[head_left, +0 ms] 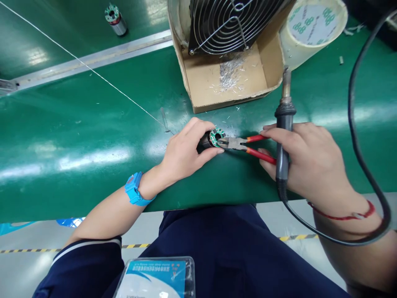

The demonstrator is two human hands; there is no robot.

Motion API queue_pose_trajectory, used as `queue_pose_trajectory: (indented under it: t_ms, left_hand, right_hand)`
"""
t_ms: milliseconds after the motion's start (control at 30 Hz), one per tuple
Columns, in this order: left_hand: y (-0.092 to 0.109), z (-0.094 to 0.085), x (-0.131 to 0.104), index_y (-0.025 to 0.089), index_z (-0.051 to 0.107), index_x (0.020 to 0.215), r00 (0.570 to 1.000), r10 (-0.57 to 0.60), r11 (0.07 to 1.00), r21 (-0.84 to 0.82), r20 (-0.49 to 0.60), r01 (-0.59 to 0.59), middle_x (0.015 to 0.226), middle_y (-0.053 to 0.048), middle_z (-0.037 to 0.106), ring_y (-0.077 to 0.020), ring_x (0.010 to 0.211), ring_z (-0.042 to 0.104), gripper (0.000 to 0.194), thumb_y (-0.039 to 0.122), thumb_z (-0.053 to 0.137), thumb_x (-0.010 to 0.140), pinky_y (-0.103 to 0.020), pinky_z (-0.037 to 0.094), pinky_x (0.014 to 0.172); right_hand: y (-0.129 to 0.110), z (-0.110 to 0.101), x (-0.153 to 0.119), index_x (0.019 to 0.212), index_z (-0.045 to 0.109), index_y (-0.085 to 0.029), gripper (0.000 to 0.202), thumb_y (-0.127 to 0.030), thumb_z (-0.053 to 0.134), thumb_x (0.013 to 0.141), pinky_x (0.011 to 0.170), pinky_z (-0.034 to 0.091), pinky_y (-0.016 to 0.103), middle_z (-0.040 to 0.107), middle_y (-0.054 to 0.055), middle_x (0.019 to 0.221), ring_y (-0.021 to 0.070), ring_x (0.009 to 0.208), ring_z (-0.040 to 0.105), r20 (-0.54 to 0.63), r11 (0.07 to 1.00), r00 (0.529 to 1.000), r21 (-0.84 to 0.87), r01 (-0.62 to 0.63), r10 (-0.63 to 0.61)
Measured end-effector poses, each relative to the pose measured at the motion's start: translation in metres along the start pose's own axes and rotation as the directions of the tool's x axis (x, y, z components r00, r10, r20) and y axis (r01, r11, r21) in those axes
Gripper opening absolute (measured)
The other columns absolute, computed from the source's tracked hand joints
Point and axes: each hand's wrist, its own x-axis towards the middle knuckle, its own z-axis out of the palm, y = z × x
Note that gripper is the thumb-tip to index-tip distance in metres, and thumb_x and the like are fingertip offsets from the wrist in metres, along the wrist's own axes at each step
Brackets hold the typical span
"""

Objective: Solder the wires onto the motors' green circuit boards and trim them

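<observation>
My left hand (189,147) is closed around a small motor (204,141), a dark cylinder with a round green circuit board (217,133) on the end facing right. In my right hand (307,157) are red-handled cutting pliers (234,143), whose jaws touch the face of the board. A soldering iron (283,140) with a dark handle lies across the same hand, between thumb and fingers, its tip pointing away from me. A blue wrist strap (135,189) is on my left wrist, with a thin cord running from near that hand to the upper left.
A cardboard box (214,102) holds a black fan (235,25) and many clipped wire bits (230,74). Beside it lies a big tape roll (313,29). Another motor (115,20) stands beyond the metal rail (93,60). The iron's black cable (353,107) loops at right.
</observation>
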Motion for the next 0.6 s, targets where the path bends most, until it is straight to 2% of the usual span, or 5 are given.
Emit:
queue_pose_trajectory:
  t_ms: [100,233,367,500,600]
  left_hand:
    - [-0.002,0.0,0.0,0.019,0.056,0.113,1.0,0.015,1.0,0.003,-0.013,-0.015,0.103,-0.004,0.067,-0.0159,0.092,0.065,0.033,0.032,0.074,0.088,-0.025,0.05,0.069]
    - [-0.005,-0.001,0.001,0.02,0.057,0.116,0.999,-0.034,0.999,-0.005,-0.036,0.034,0.104,-0.004,0.066,-0.015,0.086,0.063,0.033,0.034,0.071,0.09,-0.026,0.049,0.068]
    - [-0.011,-0.01,0.005,0.023,0.06,0.117,0.987,-0.085,0.996,-0.018,-0.136,0.083,0.105,-0.003,0.066,-0.0105,0.069,0.056,0.036,0.044,0.069,0.09,-0.026,0.046,0.062]
    - [-0.03,-0.029,0.015,0.025,0.061,0.116,0.921,-0.126,0.992,-0.032,-0.369,0.123,0.105,-0.003,0.064,-0.0112,0.073,0.057,0.042,0.059,0.062,0.091,-0.027,0.046,0.061]
    - [-0.06,-0.047,0.037,0.024,0.058,0.116,0.865,-0.198,0.98,-0.079,-0.462,0.182,0.103,-0.002,0.065,-0.0136,0.088,0.061,0.043,0.062,0.052,0.096,-0.03,0.051,0.074]
  right_hand:
    - [-0.004,-0.003,0.002,0.113,0.062,-0.015,0.037,-0.046,0.05,0.096,0.061,0.04,0.034,0.05,0.004,0.075,0.0218,0.071,0.046,-0.009,1.0,1.0,-0.03,0.004,-0.005]
    - [-0.011,-0.004,0.009,0.106,0.066,-0.017,0.021,-0.032,0.061,0.091,0.058,0.037,0.029,0.051,0.001,0.07,0.0162,0.065,0.047,-0.074,0.998,0.995,0.005,-0.062,0.062]
    - [-0.01,0.009,0.022,0.109,0.067,-0.016,0.034,-0.044,0.057,0.092,0.057,0.034,0.033,0.059,0.005,0.074,0.019,0.069,0.052,-0.154,0.969,0.96,-0.047,-0.243,0.233]
    - [-0.004,0.025,0.033,0.114,0.066,-0.014,0.043,-0.049,0.055,0.091,0.062,0.035,0.035,0.063,0.01,0.082,0.0236,0.074,0.053,-0.208,0.902,0.901,-0.134,-0.411,0.38]
    - [-0.005,0.03,0.036,0.12,0.064,-0.013,0.051,-0.052,0.058,0.087,0.064,0.038,0.036,0.065,0.013,0.087,0.0264,0.077,0.054,-0.164,0.864,0.877,-0.166,-0.476,0.451]
